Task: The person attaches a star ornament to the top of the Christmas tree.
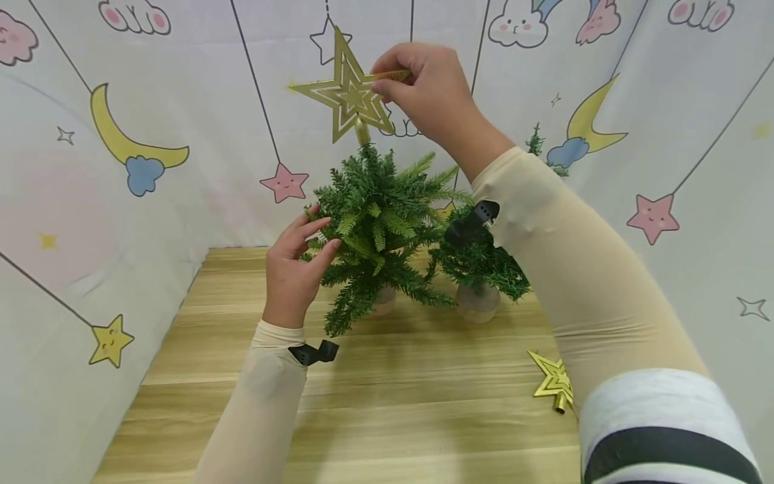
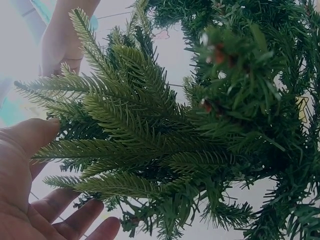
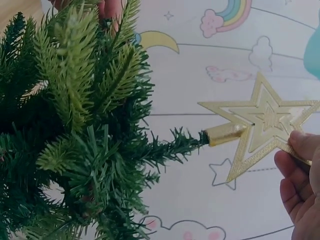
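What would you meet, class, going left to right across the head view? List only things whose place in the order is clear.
Left moon → left hand → left tree → right tree → loose gold star → right pink star.

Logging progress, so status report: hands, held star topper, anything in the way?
Right hand pinches gold star topper. Its socket at tip of left artificial Christmas tree; seating depth unclear. Left hand at branches. No obstruction seen.

Soft shadows are being cast across the table (image 1: 417, 383); the left wrist view's upper left is being bleached, a near twig (image 2: 235, 62) being blurred.
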Action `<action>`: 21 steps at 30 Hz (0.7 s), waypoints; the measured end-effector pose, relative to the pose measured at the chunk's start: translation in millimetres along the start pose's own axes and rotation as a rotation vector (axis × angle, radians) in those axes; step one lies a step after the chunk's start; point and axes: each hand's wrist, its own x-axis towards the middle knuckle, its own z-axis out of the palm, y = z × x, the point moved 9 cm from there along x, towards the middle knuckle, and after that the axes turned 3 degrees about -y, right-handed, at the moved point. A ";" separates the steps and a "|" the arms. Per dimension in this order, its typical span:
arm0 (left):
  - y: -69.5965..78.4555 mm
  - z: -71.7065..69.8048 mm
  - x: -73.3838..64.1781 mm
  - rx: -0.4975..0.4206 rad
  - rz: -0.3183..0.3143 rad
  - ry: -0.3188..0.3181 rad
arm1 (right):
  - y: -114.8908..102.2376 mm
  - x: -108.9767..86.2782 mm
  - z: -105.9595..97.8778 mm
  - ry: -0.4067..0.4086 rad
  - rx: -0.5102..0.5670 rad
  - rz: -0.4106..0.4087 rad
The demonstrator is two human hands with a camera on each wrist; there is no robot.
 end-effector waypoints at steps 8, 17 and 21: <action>-0.1 0.1 0.0 0.015 0.000 -0.001 | 15.8 -2.0 7.5 -0.052 -0.044 0.049; 1.1 0.0 -0.3 -0.011 -0.019 -0.005 | 19.5 -3.1 10.1 -0.035 -0.039 0.041; 3.8 -0.2 -0.4 -0.004 -0.037 -0.004 | 21.6 -3.5 9.7 -0.035 -0.048 0.058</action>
